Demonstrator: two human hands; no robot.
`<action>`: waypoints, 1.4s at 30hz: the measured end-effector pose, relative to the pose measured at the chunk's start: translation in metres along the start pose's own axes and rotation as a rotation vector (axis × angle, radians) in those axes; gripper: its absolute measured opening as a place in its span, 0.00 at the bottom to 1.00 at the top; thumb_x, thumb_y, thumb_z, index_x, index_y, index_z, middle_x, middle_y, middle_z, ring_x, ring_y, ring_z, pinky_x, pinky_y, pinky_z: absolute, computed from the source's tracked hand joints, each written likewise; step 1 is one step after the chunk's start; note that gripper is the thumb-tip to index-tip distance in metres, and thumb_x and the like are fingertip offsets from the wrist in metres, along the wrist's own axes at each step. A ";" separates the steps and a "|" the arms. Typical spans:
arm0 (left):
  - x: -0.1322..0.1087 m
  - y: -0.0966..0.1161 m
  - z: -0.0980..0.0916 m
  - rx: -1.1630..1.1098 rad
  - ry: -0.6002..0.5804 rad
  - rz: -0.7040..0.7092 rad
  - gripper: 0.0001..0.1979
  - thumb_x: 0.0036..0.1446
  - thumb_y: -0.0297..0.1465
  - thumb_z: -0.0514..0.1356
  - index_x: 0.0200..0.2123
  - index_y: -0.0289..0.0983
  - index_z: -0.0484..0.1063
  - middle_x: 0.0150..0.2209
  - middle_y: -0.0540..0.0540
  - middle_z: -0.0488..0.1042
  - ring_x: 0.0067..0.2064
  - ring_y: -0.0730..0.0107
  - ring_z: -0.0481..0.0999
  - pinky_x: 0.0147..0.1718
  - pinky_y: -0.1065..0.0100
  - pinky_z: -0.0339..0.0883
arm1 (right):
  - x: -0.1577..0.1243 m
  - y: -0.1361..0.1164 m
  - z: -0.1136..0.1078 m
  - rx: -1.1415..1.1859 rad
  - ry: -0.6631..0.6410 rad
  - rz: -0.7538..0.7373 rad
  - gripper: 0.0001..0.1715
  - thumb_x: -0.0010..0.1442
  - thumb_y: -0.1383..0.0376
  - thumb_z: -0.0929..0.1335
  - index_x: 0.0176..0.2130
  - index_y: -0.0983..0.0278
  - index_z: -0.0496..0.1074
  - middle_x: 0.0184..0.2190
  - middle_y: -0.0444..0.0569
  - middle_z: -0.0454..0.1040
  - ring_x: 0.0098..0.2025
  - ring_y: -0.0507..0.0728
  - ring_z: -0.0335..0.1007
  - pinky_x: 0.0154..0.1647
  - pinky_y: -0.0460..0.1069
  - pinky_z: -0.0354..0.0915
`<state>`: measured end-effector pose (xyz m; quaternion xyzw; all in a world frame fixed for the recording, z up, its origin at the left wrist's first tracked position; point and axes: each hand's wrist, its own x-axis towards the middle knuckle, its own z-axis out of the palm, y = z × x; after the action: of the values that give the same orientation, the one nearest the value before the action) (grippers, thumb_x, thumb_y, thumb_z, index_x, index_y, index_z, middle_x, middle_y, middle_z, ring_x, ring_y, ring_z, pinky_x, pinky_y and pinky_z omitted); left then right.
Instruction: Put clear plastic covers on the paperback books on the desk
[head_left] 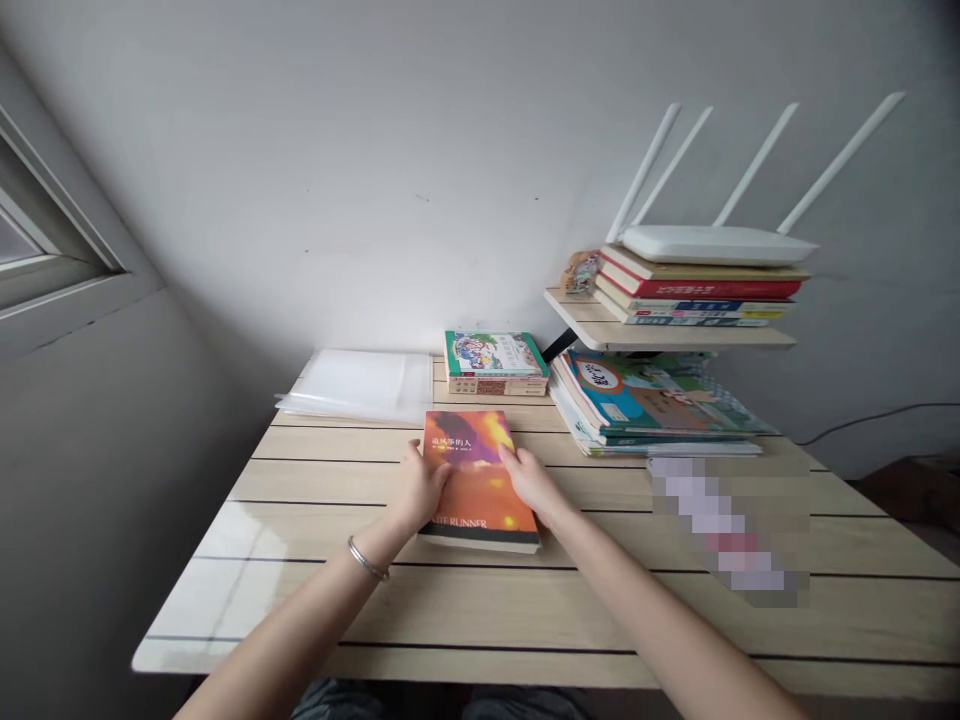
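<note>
An orange and purple paperback book [480, 490], with "KITE RUNNER" partly legible near its lower edge, is at the middle of the table. My left hand [424, 488] grips its left side, the thumb lying over the cover. On the opposite side my right hand [531, 484] holds the right edge, thumb on top. The fingers beneath the book are mostly hidden. Behind it lies a small stack of books [496, 362] with a green-bordered cover on top.
Clear plastic sleeves [360, 385] lie at the back left. Workbooks [667, 400] are piled at the right, under a raised shelf [675, 335] bearing books [697, 290] and a white router [712, 243]. A blurred-out item [724, 530] lies at the right of the wooden table [480, 625].
</note>
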<state>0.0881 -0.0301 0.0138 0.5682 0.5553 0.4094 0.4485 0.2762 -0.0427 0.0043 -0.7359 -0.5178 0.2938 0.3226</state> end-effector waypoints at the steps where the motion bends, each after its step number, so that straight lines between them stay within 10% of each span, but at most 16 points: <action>1: -0.006 0.002 -0.001 0.047 0.018 0.004 0.22 0.53 0.24 0.60 0.52 0.31 0.61 0.51 0.30 0.68 0.53 0.50 0.70 0.53 0.47 0.60 | -0.001 0.001 0.000 -0.041 -0.009 0.000 0.23 0.63 0.50 0.57 0.30 0.64 0.66 0.26 0.51 0.73 0.30 0.58 0.71 0.28 0.47 0.61; 5: -0.034 0.021 -0.001 0.549 0.016 0.217 0.19 0.54 0.17 0.53 0.49 0.33 0.68 0.61 0.32 0.59 0.64 0.49 0.55 0.60 0.43 0.46 | -0.001 -0.003 -0.013 -0.195 -0.016 -0.049 0.15 0.60 0.56 0.63 0.29 0.63 0.67 0.28 0.54 0.74 0.33 0.60 0.71 0.33 0.49 0.60; 11: -0.078 0.015 0.029 0.997 -0.516 0.914 0.25 0.65 0.40 0.47 0.62 0.37 0.59 0.64 0.41 0.59 0.66 0.54 0.52 0.62 0.44 0.42 | -0.005 0.003 -0.032 -0.381 0.051 -0.525 0.20 0.64 0.58 0.59 0.48 0.65 0.71 0.50 0.58 0.71 0.52 0.61 0.67 0.53 0.54 0.61; 16: -0.088 -0.010 0.039 0.984 -0.582 0.951 0.29 0.67 0.42 0.40 0.66 0.34 0.49 0.66 0.44 0.52 0.68 0.58 0.47 0.63 0.47 0.38 | -0.005 0.014 -0.028 -0.509 -0.312 -0.735 0.28 0.67 0.54 0.55 0.64 0.50 0.54 0.66 0.47 0.53 0.69 0.63 0.38 0.64 0.69 0.39; 20: -0.087 -0.009 0.036 0.961 -0.601 0.949 0.31 0.66 0.44 0.38 0.66 0.32 0.47 0.68 0.42 0.45 0.68 0.56 0.44 0.63 0.45 0.37 | 0.029 0.013 -0.025 -0.587 -0.318 -0.651 0.30 0.67 0.53 0.53 0.66 0.50 0.45 0.68 0.47 0.46 0.70 0.63 0.31 0.63 0.72 0.36; 26: -0.093 0.005 0.028 0.789 -0.661 0.832 0.29 0.64 0.42 0.46 0.64 0.34 0.54 0.67 0.38 0.51 0.67 0.52 0.48 0.63 0.44 0.41 | 0.078 0.007 -0.022 -0.398 -0.147 -0.464 0.29 0.65 0.55 0.57 0.63 0.56 0.56 0.67 0.52 0.51 0.68 0.65 0.40 0.62 0.71 0.40; 31: -0.059 0.018 -0.015 0.306 -0.174 0.262 0.19 0.56 0.31 0.54 0.52 0.36 0.64 0.57 0.35 0.64 0.59 0.56 0.64 0.58 0.54 0.56 | 0.062 0.014 -0.023 -0.111 0.073 -0.227 0.26 0.60 0.61 0.61 0.54 0.70 0.66 0.53 0.65 0.69 0.55 0.65 0.66 0.55 0.63 0.62; 33: -0.034 0.021 -0.032 0.005 -0.066 -0.189 0.20 0.53 0.33 0.58 0.50 0.37 0.62 0.53 0.35 0.68 0.54 0.56 0.70 0.53 0.56 0.63 | 0.046 0.016 -0.024 -0.071 0.025 -0.182 0.22 0.59 0.60 0.62 0.50 0.69 0.69 0.45 0.61 0.75 0.43 0.62 0.75 0.41 0.59 0.71; 35: -0.012 0.022 -0.041 -0.083 -0.100 -0.351 0.21 0.52 0.35 0.59 0.49 0.35 0.61 0.43 0.36 0.73 0.43 0.57 0.77 0.41 0.57 0.70 | 0.030 0.014 -0.024 0.057 -0.088 -0.119 0.18 0.56 0.60 0.66 0.44 0.66 0.72 0.40 0.55 0.78 0.33 0.59 0.76 0.29 0.52 0.73; 42: -0.005 0.024 -0.025 -0.080 -0.157 -0.386 0.14 0.44 0.36 0.66 0.31 0.37 0.67 0.23 0.49 0.71 0.32 0.60 0.75 0.29 0.64 0.68 | 0.008 -0.008 -0.033 0.340 -0.411 0.006 0.15 0.47 0.61 0.72 0.37 0.64 0.74 0.33 0.48 0.78 0.30 0.55 0.75 0.27 0.49 0.72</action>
<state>0.0697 -0.0333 0.0437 0.4631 0.6006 0.2922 0.5826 0.2991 -0.0388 0.0303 -0.5977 -0.5135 0.5206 0.3287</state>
